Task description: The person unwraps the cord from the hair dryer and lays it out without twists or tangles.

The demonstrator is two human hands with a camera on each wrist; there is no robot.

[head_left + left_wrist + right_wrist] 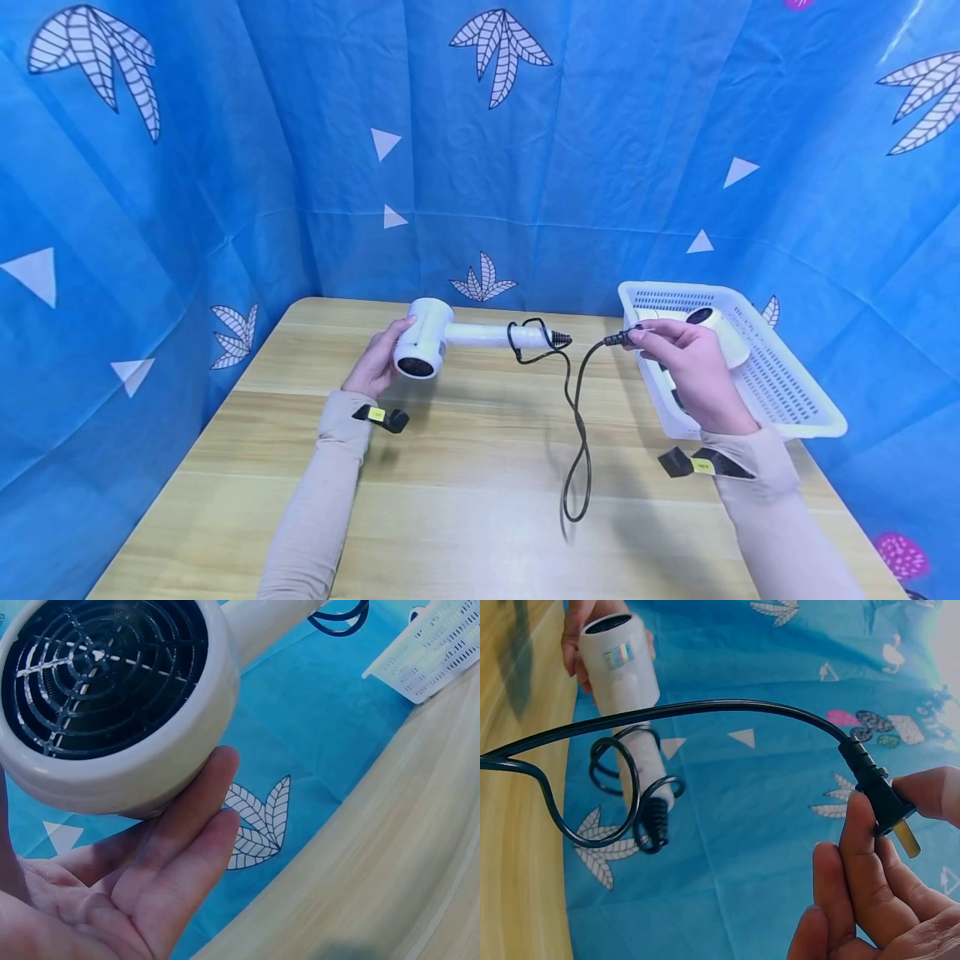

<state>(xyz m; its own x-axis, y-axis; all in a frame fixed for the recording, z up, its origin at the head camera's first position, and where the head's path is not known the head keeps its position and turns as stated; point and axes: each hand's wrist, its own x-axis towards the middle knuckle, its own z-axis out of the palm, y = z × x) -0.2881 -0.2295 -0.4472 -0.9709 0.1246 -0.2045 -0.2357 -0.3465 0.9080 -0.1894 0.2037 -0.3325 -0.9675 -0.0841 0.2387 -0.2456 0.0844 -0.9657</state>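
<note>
A white hair dryer [431, 329] is held up off the table by my left hand [375, 363], which grips its barrel from the left side. In the left wrist view the round black grille [101, 675] faces the camera, and the fingers lie under the barrel. The dryer's handle [487, 335] points right. Part of the black cord [576, 408] loops loosely around the handle's end, and the rest hangs in a long twisted bend. Between thumb and fingers my right hand [693, 367] pinches the plug [883, 801] at the cord's other end, beside the basket.
A white perforated basket [783, 375] stands at the right side of the wooden table [465, 517]. Inside it lie white items [731, 337], partly hidden by the right hand. A blue patterned curtain [585, 150] closes off the back and both sides.
</note>
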